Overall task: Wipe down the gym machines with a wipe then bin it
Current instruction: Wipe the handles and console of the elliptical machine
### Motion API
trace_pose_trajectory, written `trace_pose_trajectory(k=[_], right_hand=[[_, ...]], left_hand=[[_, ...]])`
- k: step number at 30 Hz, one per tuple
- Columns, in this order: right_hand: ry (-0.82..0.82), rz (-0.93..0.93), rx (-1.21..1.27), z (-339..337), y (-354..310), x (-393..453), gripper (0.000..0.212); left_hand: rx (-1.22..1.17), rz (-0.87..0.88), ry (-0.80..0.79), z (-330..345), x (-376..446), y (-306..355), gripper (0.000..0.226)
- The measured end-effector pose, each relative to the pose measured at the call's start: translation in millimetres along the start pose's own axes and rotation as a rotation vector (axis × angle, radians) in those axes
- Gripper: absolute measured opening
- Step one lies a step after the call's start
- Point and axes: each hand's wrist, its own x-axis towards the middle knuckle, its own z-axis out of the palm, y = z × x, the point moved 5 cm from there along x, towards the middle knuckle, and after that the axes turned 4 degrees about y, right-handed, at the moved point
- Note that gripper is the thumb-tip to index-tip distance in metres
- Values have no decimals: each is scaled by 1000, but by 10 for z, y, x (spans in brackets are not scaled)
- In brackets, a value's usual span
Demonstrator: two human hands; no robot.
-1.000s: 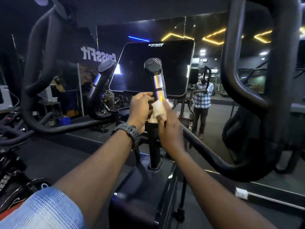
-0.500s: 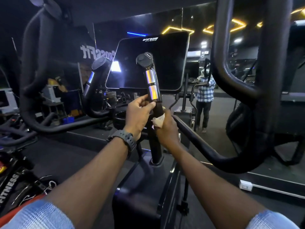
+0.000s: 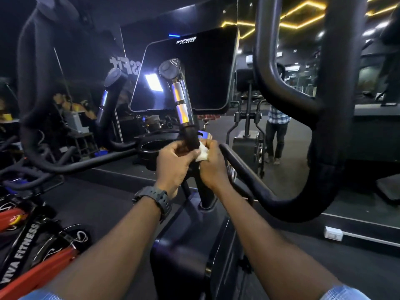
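An upright handle post (image 3: 181,105) with silver sensor bands and a black cap rises at the centre of the exercise machine (image 3: 192,230). A crumpled white wipe (image 3: 202,153) is pressed against the lower black part of the post. My right hand (image 3: 213,165) holds the wipe there with curled fingers. My left hand (image 3: 173,163), watch on its wrist, grips the same post from the left at the same height. The dark console screen (image 3: 194,70) stands behind the post.
Thick black curved handlebars (image 3: 287,61) loop to the right and another bar (image 3: 34,83) to the left. A red and black bike (image 3: 28,241) marked VIVA FITNESS sits at lower left. A mirror wall (image 3: 281,131) ahead reflects a person and the gym.
Both hands and the wipe have slid down the post, from the silver sensor bands to the black section below them. The camera has moved closer and tilted down.
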Motion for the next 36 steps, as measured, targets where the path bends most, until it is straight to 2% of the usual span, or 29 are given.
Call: trace_pose_trajectory(k=[2, 4, 7, 9, 12, 16, 18, 22, 24, 27, 30, 34, 36], right_hand=[[126, 5, -62, -82, 59, 9, 23], [172, 72, -34, -88, 119, 29, 24], [161, 161, 112, -55, 118, 24, 25], [127, 93, 178, 31, 58, -36, 30], [77, 9, 167, 120, 107, -80, 37], [98, 53, 75, 55, 200, 206, 28], [100, 82, 64, 96, 246, 218, 32], [187, 181, 291, 231, 375, -73, 36], [255, 261, 369, 287, 403, -76, 34], [320, 560, 621, 418, 463, 13, 52], [305, 757, 890, 531, 412, 54, 39], [370, 897, 1073, 499, 388, 95, 37], [340, 914, 1111, 486, 376, 187, 34]], left_hand=[[0, -10, -31, 24, -20, -63, 21], [15, 10, -56, 29, -1, -98, 24], [31, 15, -103, 45, 44, -160, 29], [24, 10, -111, 31, 81, -225, 32], [11, 22, -98, -9, 149, -332, 27], [12, 25, -140, -21, 214, -378, 18], [21, 28, -168, -22, 245, -368, 20], [26, 45, -185, -36, 313, -390, 18], [46, 42, -186, -11, 348, -411, 17], [98, 47, -177, 27, 371, -441, 13], [193, 136, -150, 24, 378, -348, 13], [414, 337, -182, -2, 366, -126, 27], [466, 369, -235, -39, 380, -85, 36]])
